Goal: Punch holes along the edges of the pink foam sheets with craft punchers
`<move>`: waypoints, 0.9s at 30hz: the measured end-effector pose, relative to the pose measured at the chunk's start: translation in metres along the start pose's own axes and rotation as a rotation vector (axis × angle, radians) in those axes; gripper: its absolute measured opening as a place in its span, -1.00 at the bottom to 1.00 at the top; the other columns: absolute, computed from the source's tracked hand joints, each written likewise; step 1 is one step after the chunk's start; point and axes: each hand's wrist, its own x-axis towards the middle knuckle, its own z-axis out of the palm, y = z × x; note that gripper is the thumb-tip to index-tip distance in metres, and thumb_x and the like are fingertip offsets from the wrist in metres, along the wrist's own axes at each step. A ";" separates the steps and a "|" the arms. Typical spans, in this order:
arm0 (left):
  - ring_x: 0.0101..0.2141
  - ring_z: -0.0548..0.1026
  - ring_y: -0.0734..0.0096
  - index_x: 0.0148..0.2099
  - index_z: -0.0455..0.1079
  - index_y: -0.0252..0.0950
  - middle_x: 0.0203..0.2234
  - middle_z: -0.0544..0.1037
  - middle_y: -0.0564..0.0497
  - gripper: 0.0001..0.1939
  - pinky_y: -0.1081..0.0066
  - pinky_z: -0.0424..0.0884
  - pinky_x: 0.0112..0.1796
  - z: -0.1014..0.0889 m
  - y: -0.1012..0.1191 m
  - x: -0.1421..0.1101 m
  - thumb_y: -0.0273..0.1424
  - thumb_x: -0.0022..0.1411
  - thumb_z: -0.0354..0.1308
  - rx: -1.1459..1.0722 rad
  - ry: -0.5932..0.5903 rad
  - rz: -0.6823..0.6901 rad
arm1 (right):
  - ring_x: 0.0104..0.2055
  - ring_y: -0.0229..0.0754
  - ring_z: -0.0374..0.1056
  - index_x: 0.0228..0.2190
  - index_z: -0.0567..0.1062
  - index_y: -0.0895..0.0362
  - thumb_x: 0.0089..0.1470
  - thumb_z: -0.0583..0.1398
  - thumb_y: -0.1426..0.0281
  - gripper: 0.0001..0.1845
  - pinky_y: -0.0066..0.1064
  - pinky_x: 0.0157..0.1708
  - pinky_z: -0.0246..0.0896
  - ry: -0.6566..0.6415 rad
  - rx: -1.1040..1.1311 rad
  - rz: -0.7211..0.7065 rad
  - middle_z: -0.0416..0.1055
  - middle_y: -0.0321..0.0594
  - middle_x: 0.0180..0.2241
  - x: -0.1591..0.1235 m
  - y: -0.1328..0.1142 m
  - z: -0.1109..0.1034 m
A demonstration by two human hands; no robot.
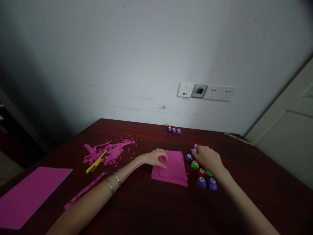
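My left hand [156, 158] rests on the left side of a small stack of pink paper sheets [172, 164], thumb and forefinger apart. Punched holes run along the lower and right edges of the top sheet. My right hand [207, 158] reaches over a cluster of small craft punches with white eye-like tops, its fingers closed at a purple punch [194, 151]. The hand hides part of the cluster. Around it lie another purple punch [189, 157], a green punch [195, 164], a red punch [201, 172] and two purple ones nearer me.
Pink paper scraps [113, 153] and a yellow utility knife [97, 162] lie left, with a punched pink strip [85, 190]. A large pink sheet [31, 195] lies at the left edge. Several more punches [173, 130] stand near the wall, below sockets [219, 93].
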 end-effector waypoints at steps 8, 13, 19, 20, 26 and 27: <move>-0.09 0.25 0.25 -0.21 0.38 -0.23 -0.21 0.36 -0.01 -0.64 0.24 0.11 -0.02 0.001 0.000 0.000 -0.16 -0.03 0.24 0.005 0.000 -0.052 | -0.17 -0.17 0.32 -0.26 0.43 0.17 0.04 -0.07 0.62 -0.65 -0.42 -0.22 0.16 -0.004 0.208 -0.588 0.39 -0.10 -0.21 -0.054 -0.029 0.025; -0.08 0.26 0.26 -0.20 0.38 -0.22 -0.20 0.36 0.00 -0.66 0.23 0.09 0.00 0.001 -0.001 -0.001 -0.20 -0.03 0.25 0.005 0.010 -0.034 | -0.10 -0.18 0.25 -0.21 0.44 0.18 -0.22 -0.10 0.75 -0.43 -0.40 -0.11 0.15 -0.049 0.276 -0.648 0.36 -0.13 -0.18 -0.060 -0.026 0.035; -0.08 0.25 0.26 -0.20 0.38 -0.23 -0.20 0.38 0.00 -0.67 0.23 0.09 0.01 0.003 -0.001 -0.001 -0.21 -0.02 0.25 0.010 0.019 -0.023 | -0.05 -0.17 0.20 -0.20 0.45 0.19 -0.27 -0.09 0.75 -0.40 -0.40 -0.05 0.13 -0.058 0.339 -0.659 0.32 -0.11 -0.13 -0.058 -0.023 0.040; -0.08 0.26 0.26 -0.20 0.38 -0.23 -0.20 0.38 0.00 -0.67 0.24 0.09 0.01 0.003 -0.001 -0.001 -0.20 -0.02 0.25 0.010 0.022 -0.023 | -0.05 -0.17 0.20 -0.19 0.45 0.19 -0.28 -0.09 0.75 -0.39 -0.39 -0.04 0.13 -0.055 0.345 -0.664 0.32 -0.11 -0.12 -0.058 -0.023 0.042; -0.09 0.28 0.28 -0.23 0.41 -0.24 -0.22 0.40 0.00 -0.70 0.27 0.14 -0.02 0.000 0.002 -0.001 -0.26 -0.05 0.28 -0.041 0.031 -0.028 | -0.07 -0.17 0.21 -0.19 0.45 0.20 -0.26 -0.10 0.76 -0.38 -0.39 -0.04 0.13 -0.040 0.345 -0.642 0.32 -0.11 -0.14 -0.062 -0.025 0.044; -0.12 0.30 0.30 -0.24 0.41 -0.25 -0.24 0.42 0.00 -0.72 0.30 0.17 -0.05 0.000 0.002 0.000 -0.28 -0.04 0.28 -0.079 0.032 -0.019 | -0.06 -0.17 0.21 -0.18 0.45 0.20 -0.26 -0.10 0.76 -0.38 -0.40 -0.04 0.13 -0.040 0.341 -0.638 0.32 -0.11 -0.14 -0.062 -0.026 0.044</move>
